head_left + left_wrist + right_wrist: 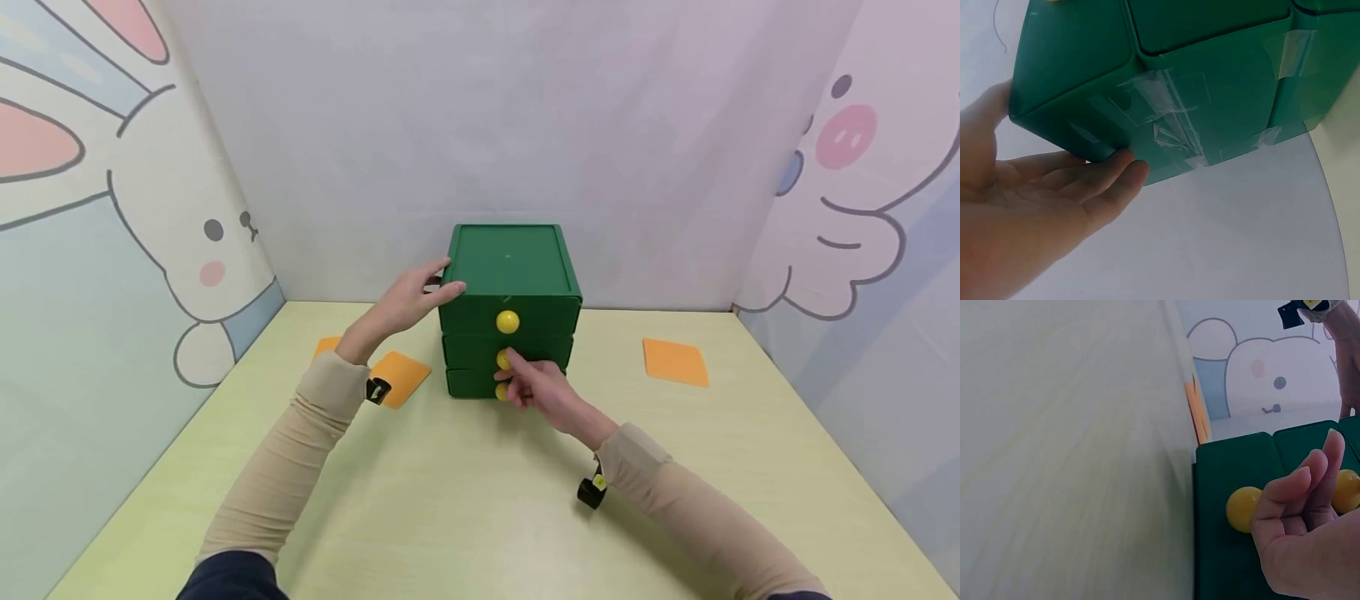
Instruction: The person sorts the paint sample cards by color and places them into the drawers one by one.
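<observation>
A green three-drawer cabinet (510,258) stands against the back wall, its drawers stacked, each with a round yellow knob. My left hand (411,296) rests on its upper left edge. The thumb lies on the top corner and the other fingers lie along the taped side wall (1229,119), fairly straight. With thumb and index finger, my right hand (551,396) pinches the middle drawer's knob (1347,490); its other fingers are curled near the bottom knob (1244,509). The top knob (507,322) is untouched. All three drawers look closed.
Orange paper squares lie on the pale table (450,500): one (401,377) by my left wrist, another (327,343) partly behind that wrist, and a third (675,362) to the right. White walls with cartoon animals enclose the back and sides.
</observation>
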### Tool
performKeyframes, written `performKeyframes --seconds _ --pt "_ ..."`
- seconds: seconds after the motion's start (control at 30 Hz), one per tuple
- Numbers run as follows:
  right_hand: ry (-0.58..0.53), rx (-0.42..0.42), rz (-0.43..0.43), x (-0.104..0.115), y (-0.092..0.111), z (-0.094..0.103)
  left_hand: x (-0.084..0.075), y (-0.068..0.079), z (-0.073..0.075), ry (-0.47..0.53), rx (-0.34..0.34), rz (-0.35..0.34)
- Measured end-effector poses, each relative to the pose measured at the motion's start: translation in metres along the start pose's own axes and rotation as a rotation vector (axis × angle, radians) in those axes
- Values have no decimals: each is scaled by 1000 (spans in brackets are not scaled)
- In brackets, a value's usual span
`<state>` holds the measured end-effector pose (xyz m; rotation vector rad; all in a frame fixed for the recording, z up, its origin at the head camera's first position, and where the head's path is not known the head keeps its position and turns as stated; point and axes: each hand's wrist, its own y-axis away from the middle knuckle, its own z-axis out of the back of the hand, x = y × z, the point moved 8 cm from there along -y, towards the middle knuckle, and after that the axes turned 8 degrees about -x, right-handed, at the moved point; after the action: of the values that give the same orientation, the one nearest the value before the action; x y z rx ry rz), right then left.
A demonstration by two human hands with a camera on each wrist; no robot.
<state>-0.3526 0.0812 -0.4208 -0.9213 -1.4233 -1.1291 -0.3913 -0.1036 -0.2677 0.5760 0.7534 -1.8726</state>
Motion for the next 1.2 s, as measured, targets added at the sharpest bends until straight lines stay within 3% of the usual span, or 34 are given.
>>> performKeyframes --seconds 0.13,0.27,0.57,0.77,1.2 --pt "117 78 -65 -17 7 2 -1 1 1 -6 -5 -3" --pt "158 71 -172 -37 10 4 -1 2 1 -7 -2 -3" --pt "-6 32 -287 -52 0 0 -2 2 1 -10 -5 -8" --pt "-92 19 -285 -52 -2 -8 0 2 0 -2 -4 -2" --pt "-17 32 -214 -52 11 -15 0 2 1 -8 -1 -1"
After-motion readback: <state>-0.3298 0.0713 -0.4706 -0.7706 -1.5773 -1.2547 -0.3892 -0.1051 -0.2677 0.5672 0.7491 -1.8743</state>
